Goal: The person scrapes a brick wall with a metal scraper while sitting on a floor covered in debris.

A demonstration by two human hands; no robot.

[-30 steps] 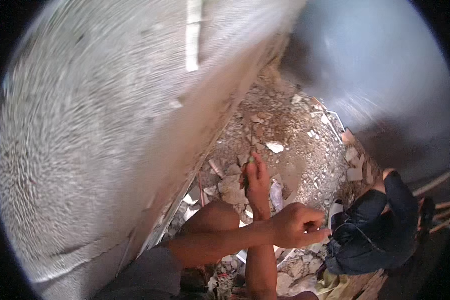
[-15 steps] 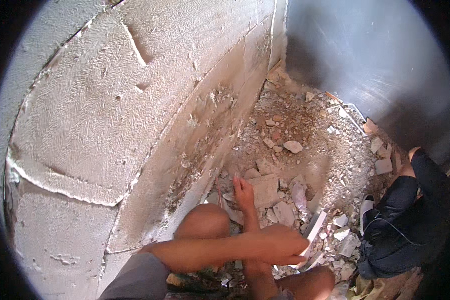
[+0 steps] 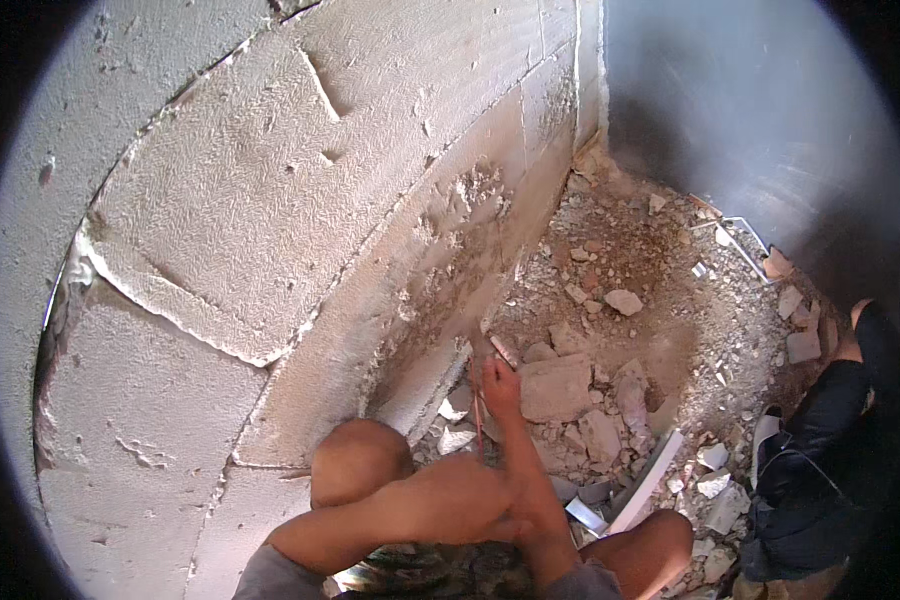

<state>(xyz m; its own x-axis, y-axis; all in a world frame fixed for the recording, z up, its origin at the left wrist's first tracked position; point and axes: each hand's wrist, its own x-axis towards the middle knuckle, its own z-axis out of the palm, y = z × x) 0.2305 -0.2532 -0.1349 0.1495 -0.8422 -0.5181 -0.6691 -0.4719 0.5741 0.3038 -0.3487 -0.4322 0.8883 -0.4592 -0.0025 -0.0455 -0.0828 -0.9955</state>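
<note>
Reaching up from the lower right, my right arm ends in my right hand [image 3: 501, 388], closed low against the base of the rough wall [image 3: 400, 320]. A short pinkish-white strip [image 3: 504, 350] sticks out from its fingers; its exact kind does not show. A thin reddish cord or rod [image 3: 478, 412] runs down beside that hand. My left arm crosses in front of my body from the left. My left hand [image 3: 485, 495] is at my right forearm, its fingers hidden. Near the right hand lies a flat broken slab [image 3: 556, 388] among rubble.
Broken plaster and stones [image 3: 625, 302] cover the floor. A long white bar [image 3: 648, 480] and a shiny metal piece [image 3: 586, 515] lie by my knee. A smooth grey panel [image 3: 750, 110] stands at the far right. Another person in dark clothes [image 3: 820, 450] crouches at right.
My left hand has drawn back leftward from beyond my right forearm. The pinkish-white strip now shows at my right hand. The view has shifted, so the wall appears farther right.
</note>
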